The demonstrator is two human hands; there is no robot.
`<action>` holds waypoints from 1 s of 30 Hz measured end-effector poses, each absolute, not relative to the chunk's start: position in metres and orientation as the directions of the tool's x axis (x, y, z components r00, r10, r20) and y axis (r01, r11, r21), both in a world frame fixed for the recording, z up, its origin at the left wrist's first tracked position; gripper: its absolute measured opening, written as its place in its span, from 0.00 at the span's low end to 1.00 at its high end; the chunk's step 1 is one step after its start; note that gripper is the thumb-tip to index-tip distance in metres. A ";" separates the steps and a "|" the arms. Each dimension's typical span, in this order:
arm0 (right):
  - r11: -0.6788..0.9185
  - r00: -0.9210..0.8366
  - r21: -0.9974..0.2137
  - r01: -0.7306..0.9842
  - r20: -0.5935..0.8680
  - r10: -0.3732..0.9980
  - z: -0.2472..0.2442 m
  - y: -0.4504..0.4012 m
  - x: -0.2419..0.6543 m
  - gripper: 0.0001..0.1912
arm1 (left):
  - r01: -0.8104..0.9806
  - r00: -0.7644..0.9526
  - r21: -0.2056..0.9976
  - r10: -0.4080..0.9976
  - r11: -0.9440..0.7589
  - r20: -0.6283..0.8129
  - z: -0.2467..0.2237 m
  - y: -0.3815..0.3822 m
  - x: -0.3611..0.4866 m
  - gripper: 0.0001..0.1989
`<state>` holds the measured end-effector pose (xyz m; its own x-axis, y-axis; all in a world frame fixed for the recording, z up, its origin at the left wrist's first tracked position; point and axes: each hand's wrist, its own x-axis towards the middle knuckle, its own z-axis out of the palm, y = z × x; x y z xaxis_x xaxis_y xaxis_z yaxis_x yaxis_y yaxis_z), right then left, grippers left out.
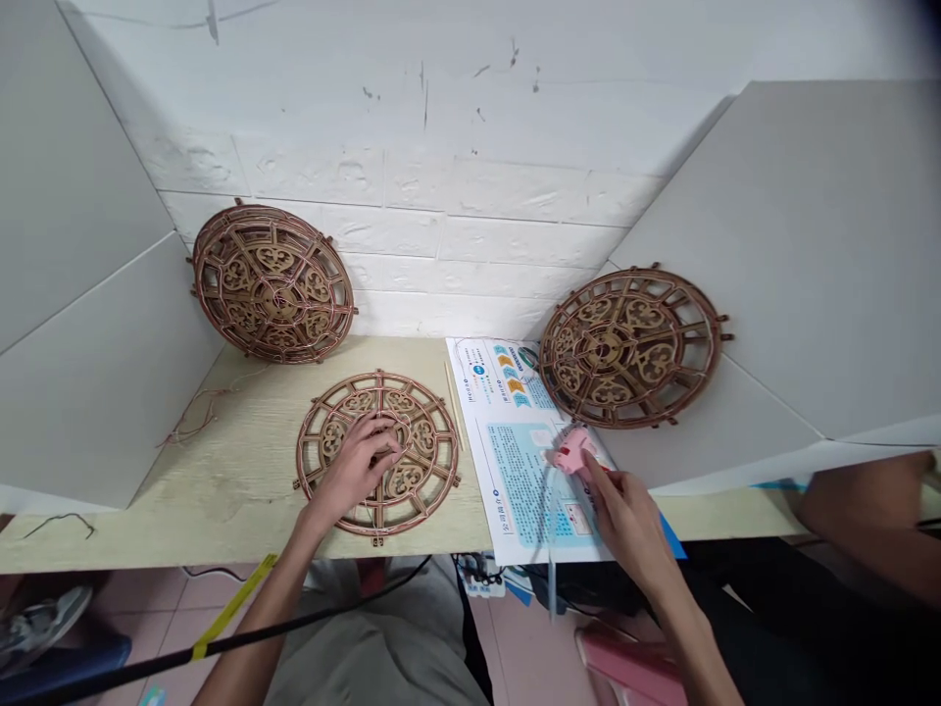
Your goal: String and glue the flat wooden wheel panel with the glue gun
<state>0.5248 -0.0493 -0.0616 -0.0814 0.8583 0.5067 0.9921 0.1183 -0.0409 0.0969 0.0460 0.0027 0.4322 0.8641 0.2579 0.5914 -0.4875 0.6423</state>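
A round brown openwork disc (404, 479) with heart-shaped cutouts and reddish wire lies flat on the table. Over its centre is my left hand (360, 459), its fingers curled and closed near a thin loop of wire; what they pinch is too small to make out. My right hand (624, 510) is closed on a pink glue gun (572, 449) above the printed sheets. A clear glue stick (552, 549) hangs from the gun's rear. The gun is to the right of the flat disc, apart from it.
Similar discs lean at the back left (273, 282) and back right (636, 345). Printed sheets (507, 480) and a thin wooden stick (454, 404) lie on the table (221, 490). Grey panels stand both sides. A black cable with yellow tape crosses below. Another person's arm (867, 500) is far right.
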 end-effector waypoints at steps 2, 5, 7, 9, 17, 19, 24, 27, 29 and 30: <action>0.087 -0.071 -0.007 0.996 0.519 0.852 -0.058 -0.049 0.519 0.25 | 0.584 0.407 0.657 0.872 -0.477 0.272 0.002 0.045 0.098 0.04; -0.008 -0.009 0.027 1.000 0.570 0.822 -0.043 -0.053 0.505 0.22 | 0.577 0.358 0.686 0.892 -0.444 0.276 0.001 0.045 0.099 0.03; -0.059 0.063 -0.029 0.998 0.656 0.752 -0.028 -0.056 0.487 0.20 | 0.577 0.341 0.697 0.901 -0.425 0.268 0.000 0.045 0.099 0.03; 0.010 0.100 -0.144 0.989 0.730 0.676 -0.012 -0.056 0.457 0.16 | 0.577 0.344 0.694 0.899 -0.430 0.271 -0.001 0.046 0.099 0.04; 0.507 -0.259 -0.396 0.765 0.531 0.806 0.010 -0.018 0.306 0.15 | 0.601 0.395 0.612 0.857 -0.514 0.332 -0.001 0.046 0.099 0.06; 0.502 -0.299 -0.373 0.780 0.483 0.823 0.004 -0.011 0.292 0.16 | 0.620 0.411 0.584 0.851 -0.524 0.327 0.001 0.046 0.099 0.06; 0.484 -0.288 -0.359 0.798 0.478 0.830 -0.004 -0.011 0.290 0.15 | 0.647 0.419 0.554 0.851 -0.524 0.316 0.006 0.044 0.100 0.06; 0.467 -0.268 -0.366 0.805 0.477 0.837 -0.002 -0.014 0.289 0.15 | 0.662 0.402 0.545 0.858 -0.514 0.321 0.008 0.042 0.102 0.05; 0.460 -0.262 -0.367 0.809 0.474 0.840 -0.001 -0.014 0.287 0.15 | 0.677 0.391 0.536 0.864 -0.504 0.318 0.011 0.041 0.103 0.05; 0.456 -0.258 -0.369 0.810 0.475 0.841 -0.001 -0.014 0.286 0.14 | 0.687 0.389 0.529 0.867 -0.498 0.311 0.012 0.041 0.104 0.05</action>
<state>0.2856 -0.0138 -0.0010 -0.2575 0.8414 0.4750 0.8095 0.4563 -0.3694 0.1036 0.0409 0.0120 0.3892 0.8669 0.3114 0.6867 -0.4984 0.5292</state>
